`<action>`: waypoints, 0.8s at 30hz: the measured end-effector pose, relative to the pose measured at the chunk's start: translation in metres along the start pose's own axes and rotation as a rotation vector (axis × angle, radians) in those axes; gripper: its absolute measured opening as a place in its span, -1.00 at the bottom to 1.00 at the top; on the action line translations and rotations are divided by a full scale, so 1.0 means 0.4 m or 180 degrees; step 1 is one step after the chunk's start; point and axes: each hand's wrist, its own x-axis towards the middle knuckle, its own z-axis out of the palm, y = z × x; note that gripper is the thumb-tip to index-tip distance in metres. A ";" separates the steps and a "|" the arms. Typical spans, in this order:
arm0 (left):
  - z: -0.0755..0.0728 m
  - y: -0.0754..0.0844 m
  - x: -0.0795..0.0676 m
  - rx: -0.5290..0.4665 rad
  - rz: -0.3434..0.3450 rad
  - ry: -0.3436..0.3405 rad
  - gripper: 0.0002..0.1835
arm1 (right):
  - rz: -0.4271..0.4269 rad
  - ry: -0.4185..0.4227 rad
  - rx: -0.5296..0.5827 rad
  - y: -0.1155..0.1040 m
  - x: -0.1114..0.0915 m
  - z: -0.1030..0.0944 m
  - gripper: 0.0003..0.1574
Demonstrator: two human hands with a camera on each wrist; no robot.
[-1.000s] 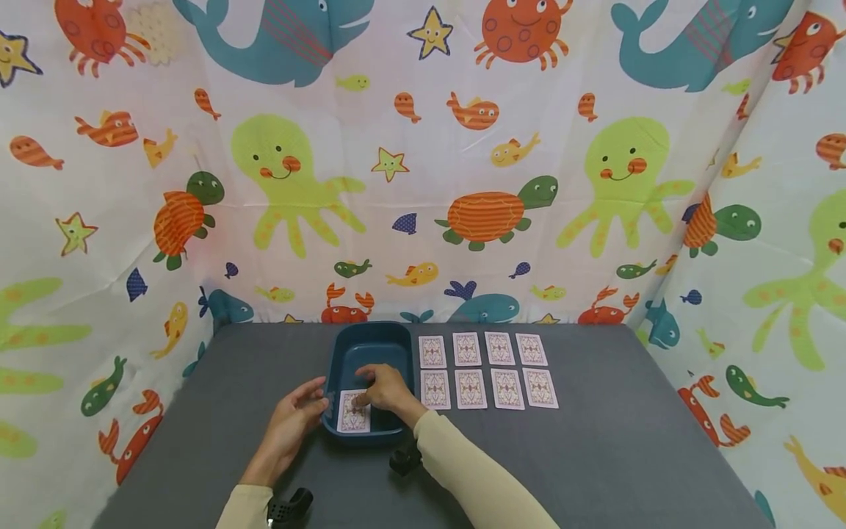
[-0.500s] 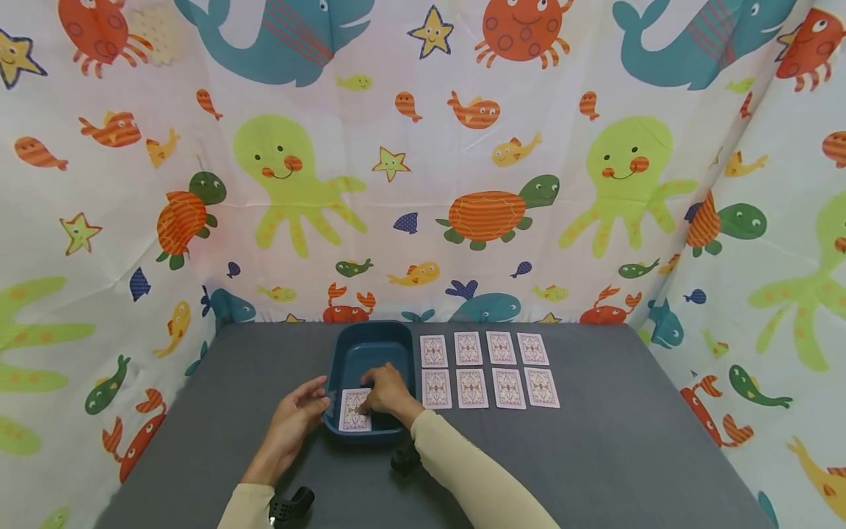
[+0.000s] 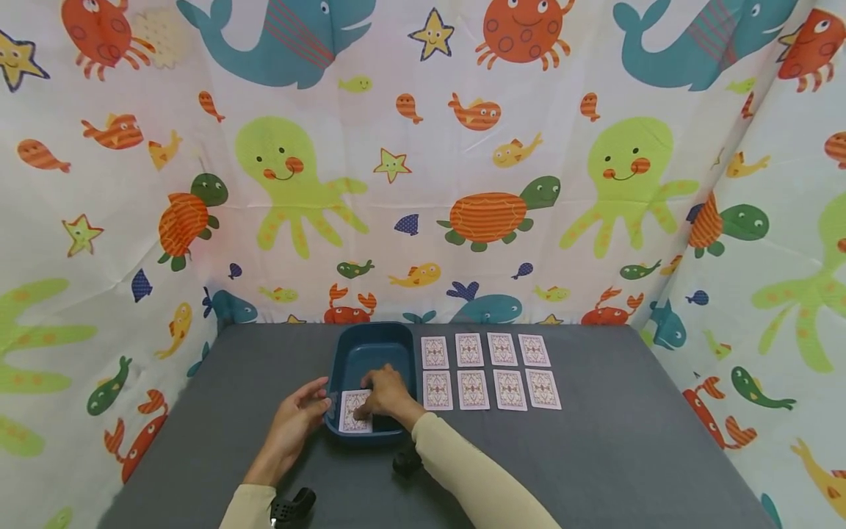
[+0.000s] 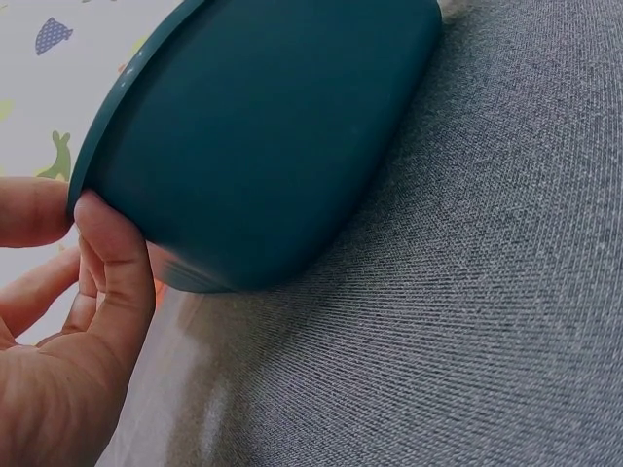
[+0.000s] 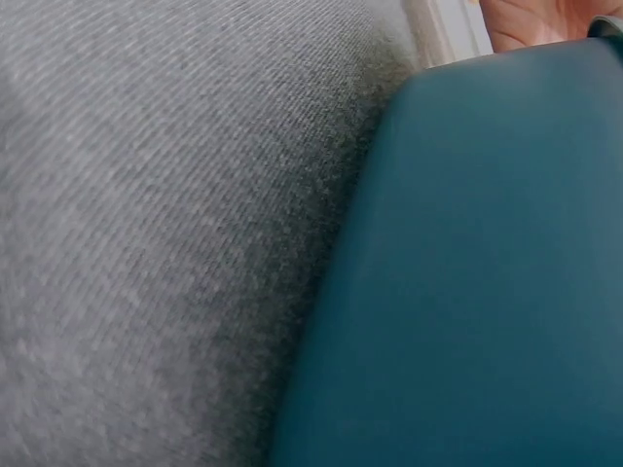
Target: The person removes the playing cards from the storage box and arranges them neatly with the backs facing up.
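Observation:
In the head view a dark blue-green plastic tray (image 3: 340,345) stands on the table, with a patterned playing card (image 3: 353,411) lying face down at its near left. My left hand (image 3: 294,422) is at the tray's left wall. In the left wrist view its thumb and index finger pinch the tray's rim (image 4: 107,107). Inside the tray my right hand (image 3: 390,397) reaches in over the near wall, a digit on the card's right part. Its other fingertips are hidden, so I cannot tell whether it pinches the card. The right wrist view mostly shows the tray's outer wall (image 5: 487,243).
Right of the tray, several face-down cards (image 3: 473,389) lie in two neat rows on the grey tabletop (image 3: 628,441). A curtain (image 3: 436,279) printed with sea animals hangs behind the table and along both sides.
The right hand's digit has shifted slightly over the card, toward its lower right part. The left hand keeps its place at the tray, and the card rows are unchanged.

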 end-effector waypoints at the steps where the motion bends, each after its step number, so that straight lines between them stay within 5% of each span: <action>1: 0.000 0.001 0.000 0.0001 0.0001 0.0000 -0.48 | -0.0026 0.0001 -0.0021 -0.001 -0.001 -0.001 -0.39; 10: -0.002 0.003 -0.001 0.0014 0.0067 -0.0022 -0.47 | 0.0005 0.0015 0.0056 -0.005 -0.003 -0.005 -0.47; 24: -0.003 0.005 0.000 -0.0030 0.0019 -0.0019 -0.45 | -0.0228 0.0220 0.0786 0.000 -0.003 -0.015 -0.75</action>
